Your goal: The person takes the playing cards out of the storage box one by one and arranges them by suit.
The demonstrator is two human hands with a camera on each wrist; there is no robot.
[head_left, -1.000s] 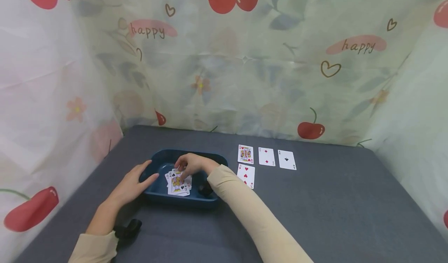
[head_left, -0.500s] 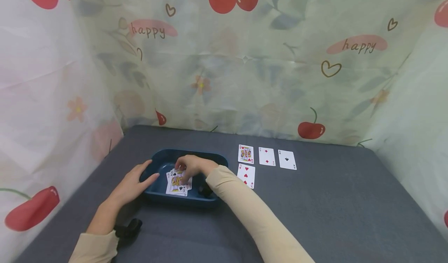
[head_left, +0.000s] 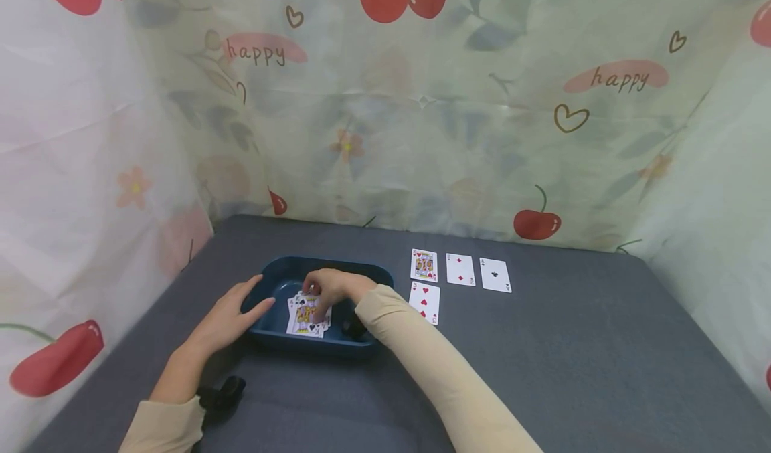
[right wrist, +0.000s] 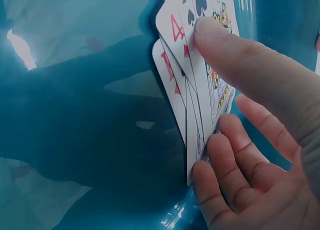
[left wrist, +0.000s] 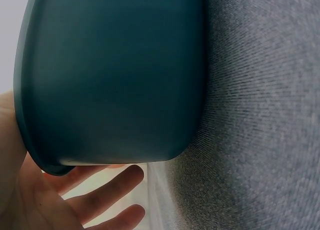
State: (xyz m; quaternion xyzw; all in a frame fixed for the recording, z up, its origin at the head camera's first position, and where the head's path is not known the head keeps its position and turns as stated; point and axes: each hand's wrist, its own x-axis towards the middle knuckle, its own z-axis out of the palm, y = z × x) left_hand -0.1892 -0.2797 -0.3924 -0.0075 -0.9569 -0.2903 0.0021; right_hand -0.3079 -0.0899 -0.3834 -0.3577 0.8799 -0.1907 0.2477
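A dark blue tray (head_left: pixel 313 347) stands on the table, with a loose, overlapping stack of playing cards (head_left: pixel 305 318) in it. A king of spades (right wrist: pixel 212 77) lies on top; red corners, one a 4, poke out below it. My right hand (head_left: pixel 330 289) reaches into the tray and holds the stack, thumb on the king and fingertips along the cards' edge. At the tray's left end is my left hand (head_left: pixel 224 316), thumb by the rim. In the left wrist view its fingers (left wrist: pixel 112 190) stretch out beyond the tray's corner.
Right of the tray, a king of hearts (head_left: pixel 424 265), a two of diamonds (head_left: pixel 460 269) and an ace of clubs (head_left: pixel 495 275) lie in a row. A three of hearts (head_left: pixel 424 302) lies below the king. Patterned curtains (head_left: pixel 421 138) enclose the grey table (head_left: pixel 572 359).
The top king of spades first slid a little left and turned straighter over the stack; my right hand sank slightly. My left hand has stayed at the tray's end.
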